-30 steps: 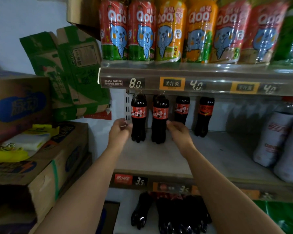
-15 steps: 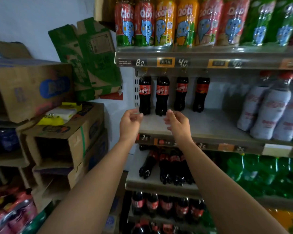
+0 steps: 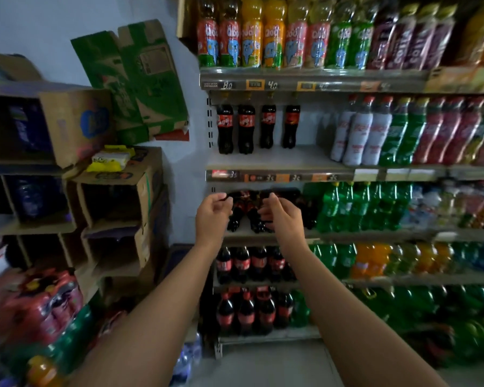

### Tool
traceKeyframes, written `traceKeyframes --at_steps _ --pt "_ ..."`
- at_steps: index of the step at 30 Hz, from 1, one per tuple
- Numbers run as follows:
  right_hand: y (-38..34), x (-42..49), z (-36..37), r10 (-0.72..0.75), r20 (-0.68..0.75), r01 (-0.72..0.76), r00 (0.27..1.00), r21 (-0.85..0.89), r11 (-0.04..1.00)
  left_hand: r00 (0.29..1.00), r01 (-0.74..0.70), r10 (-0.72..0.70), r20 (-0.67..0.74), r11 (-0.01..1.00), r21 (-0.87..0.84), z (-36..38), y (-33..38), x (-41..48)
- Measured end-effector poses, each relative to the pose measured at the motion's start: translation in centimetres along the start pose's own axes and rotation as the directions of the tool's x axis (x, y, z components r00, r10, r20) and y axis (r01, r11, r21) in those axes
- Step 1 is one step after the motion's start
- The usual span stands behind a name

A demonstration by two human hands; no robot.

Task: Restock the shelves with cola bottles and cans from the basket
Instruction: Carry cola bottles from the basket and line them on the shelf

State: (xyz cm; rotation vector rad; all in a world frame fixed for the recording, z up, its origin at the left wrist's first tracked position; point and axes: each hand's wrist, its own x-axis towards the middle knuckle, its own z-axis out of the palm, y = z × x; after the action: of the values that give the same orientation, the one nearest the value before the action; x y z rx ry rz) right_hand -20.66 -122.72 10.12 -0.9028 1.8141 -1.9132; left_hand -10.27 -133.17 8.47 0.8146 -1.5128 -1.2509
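The fingers (image 3: 221, 198) of the left hand (image 3: 211, 219) are loosely curled, thumb close to the fingertips, with nothing between them. The fingers (image 3: 268, 201) of the right hand (image 3: 281, 219) are curled the same loose way and are also empty. Both hands are raised side by side, a small gap between them, bare forearms running down to the bottom edge of the view.

Just behind the hands, at the left end of the third shelf down, is a cluster of dark cola bottles (image 3: 248, 219), partly hidden by the fingers; whether any finger touches them cannot be told. One shelf up (image 3: 277, 163), four cola bottles (image 3: 246, 129) stand upright in a row near the back left corner, well apart from the front edge, which carries price tags. Right of them on that shelf stand white bottles (image 3: 355, 135), then green and red ones. Two lower shelves hold more cola bottles (image 3: 249, 263) at their left ends. Green bottles (image 3: 347, 208) fill the shelf to the right of the hands. The top shelf carries juice bottles (image 3: 252, 43) in red, orange and green.

Left of the shelving, cardboard boxes (image 3: 67, 121) are stacked, with a folded green carton (image 3: 140, 79) leaning against the wall above them and shrink-wrapped drink packs (image 3: 39, 308) at the lower left.
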Motion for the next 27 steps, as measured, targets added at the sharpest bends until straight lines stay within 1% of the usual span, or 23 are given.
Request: traceKeyframes --at_steps 5,12,14,17,22,24,27 --pt "-1.8 -8.9 -1.8 -0.002 -0.002 0.002 1.000 0.028 1.000 0.999 -0.010 0.010 0.041 1.000 0.017 -2.4 2.9 -8.4" --pt "-3.8 -22.3 -6.9 -0.059 0.019 0.058 0.998 0.055 0.997 0.996 -0.034 0.037 0.082 0.999 -0.035 -4.2 6.9 -22.5" --pt "-3.6 -26.4 -8.7 -0.053 0.015 0.052 0.998 0.076 0.996 0.996 -0.016 0.020 0.089 0.999 -0.047 -4.1 7.3 -26.8" --pt "-3.5 -32.7 -12.4 -0.019 0.016 0.018 1.000 0.104 0.994 0.992 0.060 -0.051 0.113 0.995 -0.077 -3.5 7.5 -33.8" --pt "-4.4 -41.7 -17.4 0.049 0.004 -0.049 0.999 0.117 0.992 0.982 0.124 -0.119 0.144 0.992 -0.026 -3.3 8.4 -44.2" --pt "-5.3 -44.6 -18.5 0.060 -0.004 -0.059 0.998 0.140 0.988 0.981 0.134 -0.128 0.146 0.991 -0.032 -3.9 9.5 -47.6" --pt "-7.0 -48.8 -19.4 0.029 -0.009 -0.028 1.000 0.151 0.988 0.984 0.107 -0.099 0.145 0.993 -0.051 -5.2 11.3 -51.8"
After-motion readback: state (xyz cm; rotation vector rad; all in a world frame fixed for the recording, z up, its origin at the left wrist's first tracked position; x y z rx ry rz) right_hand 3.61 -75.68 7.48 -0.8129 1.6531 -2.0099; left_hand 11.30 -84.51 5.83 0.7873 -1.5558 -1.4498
